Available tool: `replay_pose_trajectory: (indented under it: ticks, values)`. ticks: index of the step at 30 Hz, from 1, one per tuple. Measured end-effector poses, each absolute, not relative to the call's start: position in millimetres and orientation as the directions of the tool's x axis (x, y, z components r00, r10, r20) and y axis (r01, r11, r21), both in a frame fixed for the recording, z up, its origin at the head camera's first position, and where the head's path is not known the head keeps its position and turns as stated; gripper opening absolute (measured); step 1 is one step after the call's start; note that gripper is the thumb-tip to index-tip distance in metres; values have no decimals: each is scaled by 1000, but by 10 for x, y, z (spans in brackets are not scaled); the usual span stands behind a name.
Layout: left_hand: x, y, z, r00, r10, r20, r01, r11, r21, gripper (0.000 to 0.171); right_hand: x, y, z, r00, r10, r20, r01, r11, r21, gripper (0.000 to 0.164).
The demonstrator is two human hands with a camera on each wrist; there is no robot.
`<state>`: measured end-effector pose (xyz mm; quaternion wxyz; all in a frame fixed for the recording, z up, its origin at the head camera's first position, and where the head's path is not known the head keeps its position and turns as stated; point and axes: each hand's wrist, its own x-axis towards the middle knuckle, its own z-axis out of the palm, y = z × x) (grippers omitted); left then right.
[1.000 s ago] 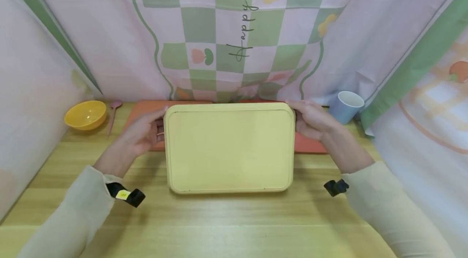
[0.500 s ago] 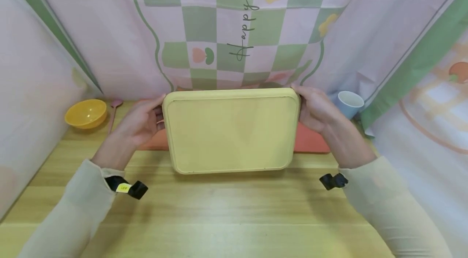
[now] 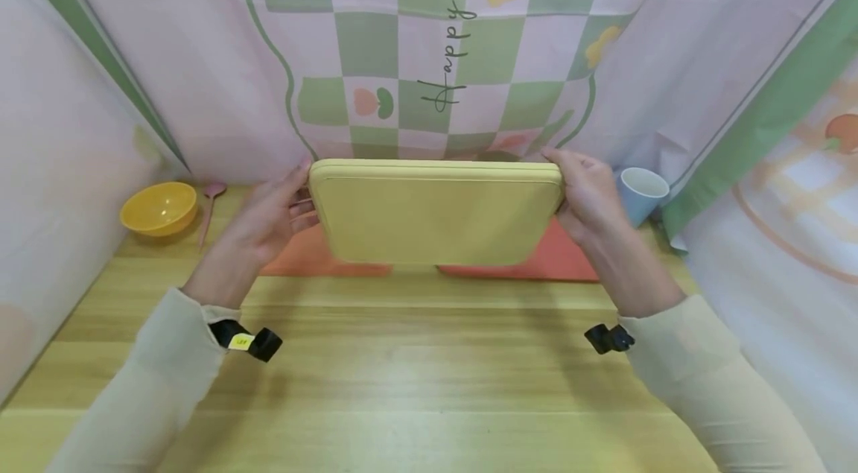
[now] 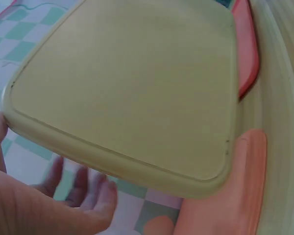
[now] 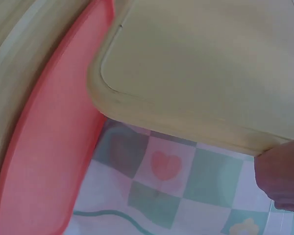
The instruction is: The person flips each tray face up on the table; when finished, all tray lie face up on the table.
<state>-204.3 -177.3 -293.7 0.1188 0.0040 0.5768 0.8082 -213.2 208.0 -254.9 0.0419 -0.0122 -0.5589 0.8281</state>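
A pale yellow rectangular tray [image 3: 439, 212] is held up between both hands, its broad flat face tilted steeply and its near edge lower in the head view. My left hand [image 3: 271, 216] holds its left end, the thumb at the upper corner. In the left wrist view, the loosely bent fingers [image 4: 78, 183] lie along the tray's edge. At the right end, my right hand [image 3: 590, 194] grips the upper corner. Behind and below the tray lie an orange flat tray [image 3: 322, 253] on the left and a red one [image 3: 566, 253] on the right, both partly hidden.
On the wooden table [image 3: 429, 383], a yellow bowl [image 3: 159, 208] and a pink spoon [image 3: 209, 208] stand at the back left. A blue cup [image 3: 640, 194] is at the back right, close to my right hand. Printed curtain cloth [image 3: 429, 48] hangs behind.
The yellow tray has risen and moved back, tipping so its face looks narrower and its lower edge sits higher. Both hands moved with it, uncovering more tabletop in front.
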Motion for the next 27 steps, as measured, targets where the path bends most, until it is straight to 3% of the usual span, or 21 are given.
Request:
replay_pose_trajectory:
  ticks: [5, 9, 15, 19, 27]
  values:
    - [-2084, -1735, -3039, -927, 318, -198, -257, -154, 954, 98, -2147, 2080, -2610, -979, 175, 105, -164, -373, -913, 41]
    - [-2098, -1740, -3166, -866, 435, -247, -336, -140, 931, 120, -2160, 2093, -2688, -964, 212, 163, -234, -371, -899, 46]
    - [-2100, -1745, -3318, -840, 485, -243, -375, -196, 906, 116, -2183, 2100, -2800, -947, 217, 235, -306, -402, -863, 49]
    - [-2093, -1763, -3417, -846, 498, -191, -359, -266, 895, 108, -2177, 2114, -2862, -960, 154, 233, -277, -423, -863, 51]
    - [-2091, -1803, -3571, -867, 483, -123, -326, -361, 874, 103, -2177, 2153, -3003, -984, 68, 165, -178, -376, -909, 31]
